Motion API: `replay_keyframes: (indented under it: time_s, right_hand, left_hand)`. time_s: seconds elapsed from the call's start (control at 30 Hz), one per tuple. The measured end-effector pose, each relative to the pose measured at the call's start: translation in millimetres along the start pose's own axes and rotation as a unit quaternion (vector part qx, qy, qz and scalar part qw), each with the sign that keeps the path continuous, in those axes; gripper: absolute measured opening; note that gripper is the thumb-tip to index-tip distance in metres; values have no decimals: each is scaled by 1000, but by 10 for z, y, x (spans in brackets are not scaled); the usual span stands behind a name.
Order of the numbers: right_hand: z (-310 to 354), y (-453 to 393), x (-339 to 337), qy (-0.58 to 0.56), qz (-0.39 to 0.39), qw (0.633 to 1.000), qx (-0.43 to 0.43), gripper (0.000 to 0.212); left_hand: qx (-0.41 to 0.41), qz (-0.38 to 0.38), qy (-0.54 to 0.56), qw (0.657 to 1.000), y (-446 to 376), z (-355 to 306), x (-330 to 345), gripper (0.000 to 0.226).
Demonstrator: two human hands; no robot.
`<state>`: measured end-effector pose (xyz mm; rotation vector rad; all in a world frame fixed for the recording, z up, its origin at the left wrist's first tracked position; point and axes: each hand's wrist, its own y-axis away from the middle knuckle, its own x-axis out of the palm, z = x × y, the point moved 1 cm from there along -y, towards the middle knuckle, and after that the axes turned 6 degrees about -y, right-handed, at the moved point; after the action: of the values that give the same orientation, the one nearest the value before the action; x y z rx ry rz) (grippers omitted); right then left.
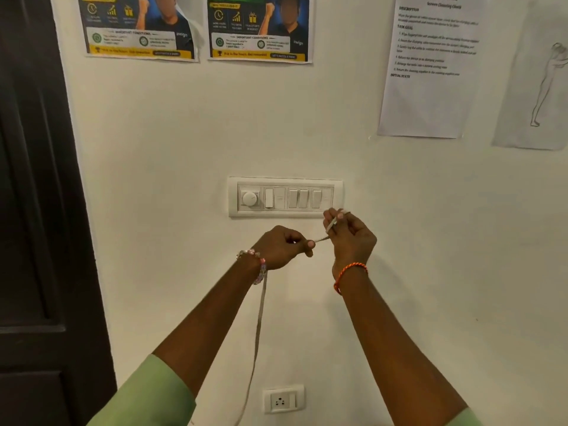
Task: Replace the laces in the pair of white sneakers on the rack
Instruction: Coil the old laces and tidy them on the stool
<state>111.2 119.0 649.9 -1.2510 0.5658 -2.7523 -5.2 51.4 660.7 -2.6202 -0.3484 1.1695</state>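
Both my hands are raised in front of a white wall, holding a pale flat shoelace [259,321]. My left hand [281,247] is closed on the lace, and the long end hangs down from it past my wrist toward the bottom of the view. A short stretch of lace runs taut from my left fingers up to my right hand [349,238], which pinches the lace tip between thumb and fingers. No sneakers or rack are in view.
A white switch panel [285,197] sits on the wall just behind my hands. A wall socket [283,398] is below. A dark door [40,210] stands at the left. Posters [196,27] and printed sheets [430,66] hang above.
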Motion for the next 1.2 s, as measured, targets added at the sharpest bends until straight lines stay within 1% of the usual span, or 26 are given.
replay_keyframes:
  time_s: [0.03,0.07,0.1,0.17,0.2,0.23,0.27,0.3,0.37,0.43,0.5,0.53,0.57,0.6,0.7,0.77,0.8,0.87,0.93,0.97,1.03,1.07,1.1,1.13,1.17,1.2]
  right_hand:
    - [-48,-5,-44,113,17,991,-62,13]
    - [-95,5,-84,226,52,965,-125,16]
    - [-135,30,-112,317,102,926,-178,18]
    - [-223,74,-157,441,206,837,-251,17]
    - [-261,93,-169,485,238,802,-253,18]
    - [-272,110,-171,519,254,783,-232,20]
    - [-268,114,-179,542,257,774,-202,22]
    - [-255,119,-182,550,261,775,-171,23]
    - [-207,139,-180,534,282,791,-96,21]
    - [-111,166,-132,473,303,827,22,22]
    - [-2,166,-79,337,303,877,161,28]
    - [50,161,-62,257,291,896,213,29]
    - [97,155,-49,183,276,911,244,28]
    - [124,151,-43,124,261,922,258,25]
    - [143,168,-24,-3,207,943,261,18]
    - [139,153,6,-109,149,946,266,16]
    - [149,126,19,-149,121,947,259,15]
    - [162,64,30,-186,73,953,227,13]
    - [141,21,32,-191,26,963,190,10]
    - [102,-4,26,-176,1,969,171,9]
    - [-15,-28,-1,-99,-20,988,120,10]
    - [-77,-33,-25,-32,-18,996,86,11]
    - [-137,-28,-62,58,-8,997,43,13]
    - [-182,-18,-103,157,13,988,-5,14]
    - [-210,10,-135,246,46,967,-47,15]
    - [-231,39,-158,317,87,942,-69,16]
  left_hand:
    - [3,-8,-21,1000,-25,8,-23,23]
    - [6,-20,-40,999,-51,12,-46,22]
    - [8,-38,-60,997,-82,18,-67,21]
    - [16,-82,-95,992,-151,32,-102,19]
    - [17,-106,-110,988,-177,44,-117,19]
    - [14,-125,-123,984,-194,53,-130,19]
    - [13,-139,-135,981,-210,63,-133,20]
    - [11,-148,-144,978,-222,81,-137,22]
    - [8,-153,-144,978,-242,111,-148,25]
    - [5,-152,-125,980,-232,135,-161,26]
    - [4,-157,-75,985,-214,152,-163,24]
    - [3,-160,-37,986,-203,153,-155,23]
    - [0,-160,-2,987,-193,150,-138,22]
    - [-4,-155,22,988,-181,153,-110,23]
    - [-25,-125,70,989,-107,142,6,31]
    - [-36,-105,94,989,-65,142,82,35]
    - [-41,-87,98,990,-44,146,111,38]
    - [-42,-46,93,994,-1,149,150,39]
    - [-37,-30,72,996,31,141,162,37]
    - [-31,-33,53,998,23,150,159,35]
    - [-21,-43,8,999,-4,167,141,33]
    - [-18,-48,-9,999,-16,160,119,32]
    - [-13,-55,-22,998,-22,147,89,31]
    - [-7,-63,-31,997,-33,127,48,31]
    - [1,-72,-37,997,-41,110,1,31]
    - [7,-80,-42,996,-56,96,-46,31]
